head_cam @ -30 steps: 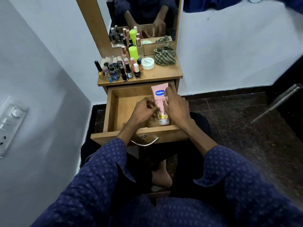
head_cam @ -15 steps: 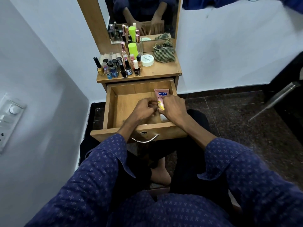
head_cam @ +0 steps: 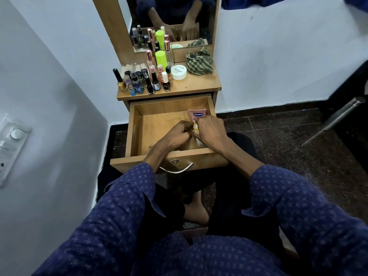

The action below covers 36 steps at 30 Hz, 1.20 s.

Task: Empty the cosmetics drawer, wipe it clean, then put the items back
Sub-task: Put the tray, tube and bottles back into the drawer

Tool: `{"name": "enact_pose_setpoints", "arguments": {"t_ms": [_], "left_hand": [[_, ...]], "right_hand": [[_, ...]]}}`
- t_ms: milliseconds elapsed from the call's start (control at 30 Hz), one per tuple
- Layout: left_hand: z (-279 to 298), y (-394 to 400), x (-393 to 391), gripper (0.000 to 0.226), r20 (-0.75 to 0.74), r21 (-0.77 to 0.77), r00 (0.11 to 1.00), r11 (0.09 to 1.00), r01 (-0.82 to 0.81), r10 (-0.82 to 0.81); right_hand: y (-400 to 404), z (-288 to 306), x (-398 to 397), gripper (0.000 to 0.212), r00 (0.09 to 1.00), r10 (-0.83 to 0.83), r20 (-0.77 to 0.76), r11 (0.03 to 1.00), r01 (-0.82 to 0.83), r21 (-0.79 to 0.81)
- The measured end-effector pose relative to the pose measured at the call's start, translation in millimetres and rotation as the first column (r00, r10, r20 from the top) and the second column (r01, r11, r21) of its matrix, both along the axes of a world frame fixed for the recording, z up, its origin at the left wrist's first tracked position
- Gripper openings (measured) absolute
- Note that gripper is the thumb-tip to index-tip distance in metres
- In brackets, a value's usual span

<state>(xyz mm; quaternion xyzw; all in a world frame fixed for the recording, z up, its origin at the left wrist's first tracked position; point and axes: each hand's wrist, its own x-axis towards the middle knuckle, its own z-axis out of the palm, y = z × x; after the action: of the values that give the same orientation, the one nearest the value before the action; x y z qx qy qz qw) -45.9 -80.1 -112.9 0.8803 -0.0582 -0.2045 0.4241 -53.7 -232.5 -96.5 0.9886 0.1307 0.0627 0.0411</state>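
Down at the right side of the drawer [head_cam: 133, 134], my right hand [head_cam: 211, 132] and left hand [head_cam: 175, 134] both pinch the pink tube [head_cam: 196, 116], and it could slip and flop if I let go too soon.

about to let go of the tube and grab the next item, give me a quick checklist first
1. Drawer pulled fully open: ok.
2. Pink tube inside the drawer, at its right side: ok.
3. Tube lying flat on the drawer floor: cannot tell, both hands cover most of it.
4. Right hand free to let go: not ok, its fingers curl round the tube.
5. Left hand free: cannot tell, its curled fingers meet the tube but the grip is hidden.
6. Next items within view: ok, bottles and white jar stand on the tabletop beside the cloth.
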Motion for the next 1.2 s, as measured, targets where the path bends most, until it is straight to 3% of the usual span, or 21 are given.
{"name": "enact_pose_setpoints", "arguments": {"t_ms": [400, 533, 633, 733, 933, 1033, 1200], "left_hand": [[-7, 3, 6, 0.055, 0.013, 0.018, 1.0, 1.0, 0.021, -0.021], [0, 4, 5, 0.053, 0.104, 0.063, 0.994, 0.998, 0.017, -0.024], [9, 12, 3, 0.054, 0.253, 0.068, 0.967, 0.997, -0.042, 0.024], [24, 30, 1, 0.051, 0.457, 0.031, 0.884, 0.992, -0.126, 0.098], [87, 79, 7, 0.021, 0.749, -0.064, 0.595, 0.926, -0.373, 0.292], [111, 109, 19, 0.016, 0.78, -0.1, 0.501, 0.865, -0.491, 0.374], [135, 163, 56, 0.022, 0.69, -0.171, 0.412, 0.688, -0.705, 0.594]], "right_hand": [[-1, -2, 2, 0.042, 0.999, 0.03, -0.023, 0.998, -0.028, 0.059], [2, 1, 4, 0.038, 1.0, 0.025, -0.012, 0.989, -0.023, 0.146], [8, 8, 6, 0.031, 0.998, 0.023, 0.061, 0.962, -0.038, 0.271], [23, 27, 16, 0.029, 0.99, 0.025, 0.142, 0.943, -0.071, 0.327], [81, 98, 44, 0.017, 0.939, 0.093, 0.332, 0.83, -0.257, 0.494], [114, 117, 69, 0.016, 0.914, 0.143, 0.381, 0.762, -0.347, 0.547], [160, 141, 114, 0.04, 0.926, 0.223, 0.306, 0.792, -0.355, 0.497]]}}
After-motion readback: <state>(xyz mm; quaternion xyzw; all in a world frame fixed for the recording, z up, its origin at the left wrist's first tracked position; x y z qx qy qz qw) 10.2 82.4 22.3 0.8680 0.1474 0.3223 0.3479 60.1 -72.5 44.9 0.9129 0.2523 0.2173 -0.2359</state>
